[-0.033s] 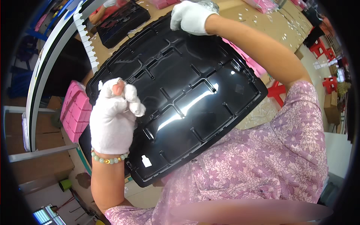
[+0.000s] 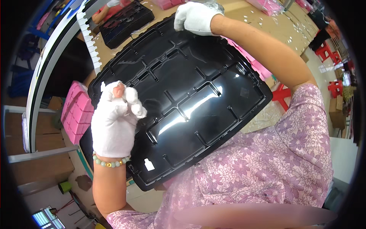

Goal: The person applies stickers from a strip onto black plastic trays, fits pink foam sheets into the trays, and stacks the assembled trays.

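Observation:
A large black plastic tray (image 2: 213, 126) with moulded ribs lies slanted before me, its near edge close to my body. My right hand (image 2: 198, 19), in a white glove, is curled round the tray's far edge. Over the tray's left side, my left hand (image 2: 118, 118) is closed in a pinch, its glove leaving a bare thumb or fingertip showing. A tiny white bit shows beside those fingertips; whether they hold it I cannot tell. A small white bottle-shaped piece (image 2: 149, 164) lies on the tray's near left part.
Pink moulded trays (image 2: 76, 114) are stacked at the left. Beyond, a brown work table (image 2: 244, 19) carries scattered white scraps and another black tray (image 2: 126, 24), with a co-worker in red beside it. Red stools (image 2: 323, 51) stand on the floor at right.
The view has shifted very slightly. My left fingertips sit a touch nearer the tiny white bit; my right hand keeps its place on the tray's edge.

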The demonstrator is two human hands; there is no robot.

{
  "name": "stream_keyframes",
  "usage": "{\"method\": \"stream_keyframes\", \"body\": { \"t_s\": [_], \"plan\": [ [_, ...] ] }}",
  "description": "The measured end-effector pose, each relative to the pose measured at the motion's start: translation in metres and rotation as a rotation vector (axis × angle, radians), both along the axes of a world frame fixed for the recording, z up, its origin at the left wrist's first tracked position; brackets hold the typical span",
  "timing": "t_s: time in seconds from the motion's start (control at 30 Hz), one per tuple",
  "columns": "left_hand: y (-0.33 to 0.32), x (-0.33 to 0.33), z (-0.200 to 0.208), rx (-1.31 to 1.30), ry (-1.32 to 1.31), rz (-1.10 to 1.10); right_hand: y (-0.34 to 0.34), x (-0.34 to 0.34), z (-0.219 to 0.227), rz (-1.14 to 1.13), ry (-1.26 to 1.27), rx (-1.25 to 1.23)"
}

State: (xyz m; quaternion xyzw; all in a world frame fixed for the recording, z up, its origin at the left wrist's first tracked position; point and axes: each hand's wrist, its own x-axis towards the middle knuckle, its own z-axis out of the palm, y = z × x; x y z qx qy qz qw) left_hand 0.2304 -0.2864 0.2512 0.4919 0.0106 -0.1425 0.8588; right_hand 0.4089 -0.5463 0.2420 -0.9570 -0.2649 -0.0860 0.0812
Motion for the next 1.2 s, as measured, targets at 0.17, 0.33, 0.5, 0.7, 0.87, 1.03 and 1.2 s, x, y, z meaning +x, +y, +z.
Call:
{"method": "stream_keyframes", "body": {
  "t_s": [0.17,0.33,0.5,0.7,0.87,1.03,1.2],
  "plan": [
    [0.015,-0.002,-0.010,-0.057,0.006,0.058,0.018,0.000,-0.001,-0.031,0.023,-0.015],
    [0.012,0.002,-0.017,-0.085,-0.050,0.024,0.015,0.014,-0.017,-0.033,-0.080,0.143],
    [0.001,0.008,-0.014,-0.065,0.035,0.047,0.024,0.001,-0.004,-0.046,-0.116,-0.098],
    [-0.003,0.009,-0.019,-0.092,0.005,0.118,0.077,-0.079,0.001,0.637,-0.466,0.271],
    [0.013,-0.002,-0.014,-0.014,0.017,0.173,0.124,-0.085,0.005,0.613,0.137,0.476],
    [0.034,-0.034,-0.019,-0.234,-0.074,0.260,0.133,-0.022,-0.009,0.737,-0.181,0.430],
    [0.051,-0.074,-0.024,-0.433,-0.197,0.433,0.149,-0.040,0.012,0.383,-0.031,-0.062]
  ]
}}
